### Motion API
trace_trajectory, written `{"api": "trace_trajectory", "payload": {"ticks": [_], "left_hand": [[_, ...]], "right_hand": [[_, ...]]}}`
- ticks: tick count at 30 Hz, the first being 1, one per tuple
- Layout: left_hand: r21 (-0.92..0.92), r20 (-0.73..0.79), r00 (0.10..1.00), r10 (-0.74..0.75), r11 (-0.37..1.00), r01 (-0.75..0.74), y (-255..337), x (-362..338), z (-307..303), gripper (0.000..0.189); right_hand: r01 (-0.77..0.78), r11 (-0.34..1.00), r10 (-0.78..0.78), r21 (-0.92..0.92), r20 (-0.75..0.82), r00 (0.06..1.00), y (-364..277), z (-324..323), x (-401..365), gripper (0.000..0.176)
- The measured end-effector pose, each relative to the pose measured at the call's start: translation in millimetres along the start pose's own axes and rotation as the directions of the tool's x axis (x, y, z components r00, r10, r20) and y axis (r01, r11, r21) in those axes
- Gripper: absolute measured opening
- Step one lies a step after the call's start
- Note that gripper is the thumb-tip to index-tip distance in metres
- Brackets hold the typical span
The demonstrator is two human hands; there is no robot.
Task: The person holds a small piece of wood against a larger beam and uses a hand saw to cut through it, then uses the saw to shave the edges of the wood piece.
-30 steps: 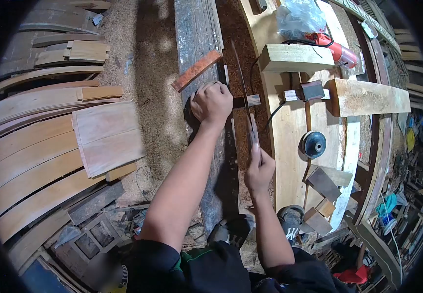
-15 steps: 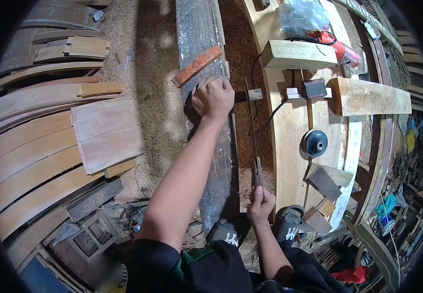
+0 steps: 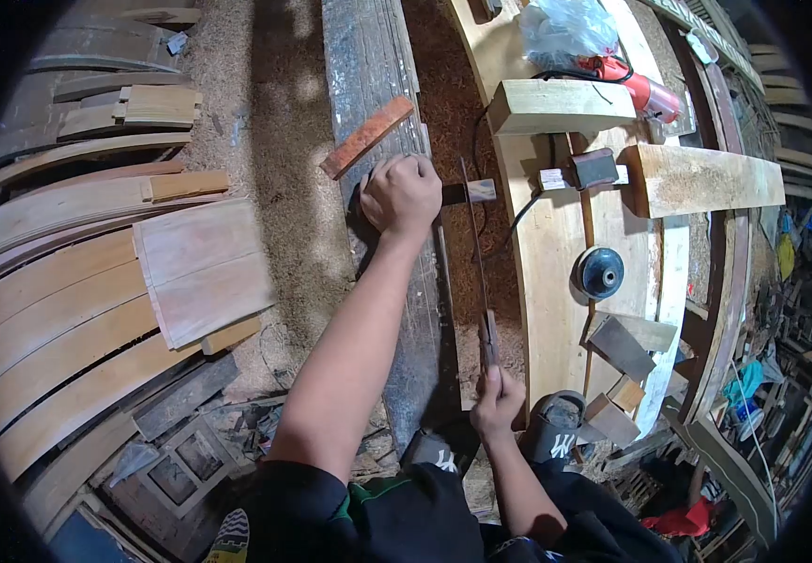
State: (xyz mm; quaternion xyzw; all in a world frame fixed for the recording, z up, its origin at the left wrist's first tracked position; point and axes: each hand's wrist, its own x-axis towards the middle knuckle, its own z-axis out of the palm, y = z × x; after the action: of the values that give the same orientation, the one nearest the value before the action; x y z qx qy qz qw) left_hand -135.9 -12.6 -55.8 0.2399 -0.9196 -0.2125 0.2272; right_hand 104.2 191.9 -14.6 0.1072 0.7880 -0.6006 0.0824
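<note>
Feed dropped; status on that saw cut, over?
Left hand pins dark wood strip on plank. Right hand grips saw, blade across strip. Black cable beside blade.

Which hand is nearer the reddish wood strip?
Left. The left hand, clamping a dark block, sits just below the reddish strip; the right hand, gripping the saw, is far back by the body.

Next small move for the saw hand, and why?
Probably a forward push stroke. The right hand grips the saw close to the body, and only the blade's far end crosses the stick, which the left hand pins on the plank. Most of the blade can still run through.
</note>
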Motion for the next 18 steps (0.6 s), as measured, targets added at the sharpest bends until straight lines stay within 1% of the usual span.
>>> {"api": "trace_trajectory", "payload": {"ticks": [2, 4, 6, 7, 9, 10, 11, 12, 13, 15, 16, 18], "left_hand": [[0.0, 0.016, 1.0, 0.004, 1.0, -0.004, -3, 0, 1, 0.029], [-0.007, 0.023, 1.0, 0.013, 1.0, -0.013, 0, 0, 2, 0.029], [-0.033, -0.021, 0.996, -0.087, 0.996, 0.086, 2, -2, 5, 0.028], [-0.036, -0.022, 0.997, -0.08, 0.996, 0.08, -2, -1, 10, 0.028], [-0.065, -0.01, 0.999, -0.051, 0.997, 0.051, -14, -2, 22, 0.028], [-0.066, -0.012, 0.999, -0.051, 0.997, 0.05, -9, -1, 18, 0.028], [-0.025, -0.002, 0.999, -0.052, 0.998, 0.052, -3, -2, 10, 0.024], [0.016, 0.005, 0.999, -0.052, 0.999, 0.052, 0, -1, 6, 0.019], [0.017, 0.002, 0.999, -0.052, 0.999, 0.051, 0, 1, 5, 0.019], [0.012, 0.026, 0.996, 0.084, 0.996, -0.084, -2, 2, 0, 0.018], [0.015, 0.033, 0.996, 0.084, 0.996, -0.085, -4, -1, -1, 0.018], [0.106, 0.041, 0.993, 0.111, 0.988, -0.115, -7, 0, -2, 0.02]], "right_hand": [[0.018, 0.999, -0.018, -0.033, -0.004, 1.0, -3, 3, 9, 0.044], [0.047, 0.997, -0.048, -0.064, -0.011, 0.999, -26, 14, 45, 0.045], [-0.027, 0.999, 0.027, -0.044, 0.017, 0.999, -46, 28, 82, 0.04], [-0.024, 0.999, 0.025, -0.04, 0.011, 1.0, -45, 30, 81, 0.04], [0.034, 0.995, -0.034, -0.089, 0.009, 0.999, -38, 29, 72, 0.039], [0.037, 0.995, -0.036, -0.089, 0.008, 0.999, -27, 23, 56, 0.039], [0.07, 0.992, -0.068, -0.103, 0.019, 0.997, -12, 13, 29, 0.042], [0.106, 0.988, -0.103, -0.116, 0.031, 0.994, -15, 9, 17, 0.047], [0.108, 0.988, -0.105, -0.114, 0.032, 0.994, -13, 9, 15, 0.047], [0.05, 0.995, -0.048, -0.083, 0.016, 0.999, -11, 7, 8, 0.046], [0.06, 0.997, -0.059, -0.055, 0.007, 0.998, -21, 14, 23, 0.046], [0.071, 0.997, -0.071, -0.027, 0.003, 0.997, -46, 38, 81, 0.045]]}}
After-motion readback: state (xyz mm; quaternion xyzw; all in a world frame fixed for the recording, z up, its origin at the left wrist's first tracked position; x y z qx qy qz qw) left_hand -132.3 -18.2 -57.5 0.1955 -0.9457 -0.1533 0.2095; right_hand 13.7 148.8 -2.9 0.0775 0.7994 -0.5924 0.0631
